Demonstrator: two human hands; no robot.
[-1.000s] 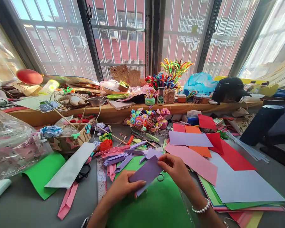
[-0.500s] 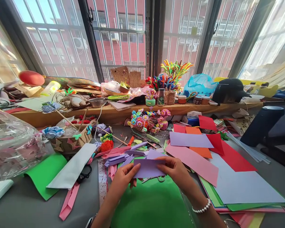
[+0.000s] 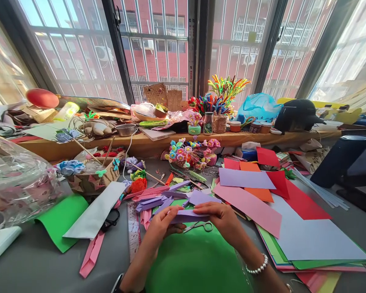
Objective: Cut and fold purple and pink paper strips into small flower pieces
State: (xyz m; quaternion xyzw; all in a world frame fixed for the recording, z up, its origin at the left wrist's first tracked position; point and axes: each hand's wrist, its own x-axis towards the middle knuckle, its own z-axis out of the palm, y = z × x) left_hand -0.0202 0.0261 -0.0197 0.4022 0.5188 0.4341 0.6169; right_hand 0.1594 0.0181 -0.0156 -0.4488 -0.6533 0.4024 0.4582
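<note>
Both hands hold a purple paper strip [image 3: 190, 215] folded flat just above a green sheet [image 3: 198, 264]. My left hand [image 3: 161, 224] pinches its left end and my right hand [image 3: 222, 219], with a pearl bracelet on the wrist, grips its right end. Small scissors [image 3: 199, 226] lie on the green sheet right below the strip. Behind it lie several folded purple and pink strips [image 3: 154, 199].
Stacked coloured sheets [image 3: 293, 228] spread on the right. A ruler [image 3: 133, 230], black scissors [image 3: 110, 221], a white strip [image 3: 96, 209] and another green sheet [image 3: 61, 219] lie on the left. Paper flowers [image 3: 189, 154], a basket [image 3: 91, 179] and a cluttered wooden sill [image 3: 146, 144] stand behind.
The purple paper went from tilted and open-faced to level and folded down into a narrow strip. Both hands moved closer together and slightly away from me.
</note>
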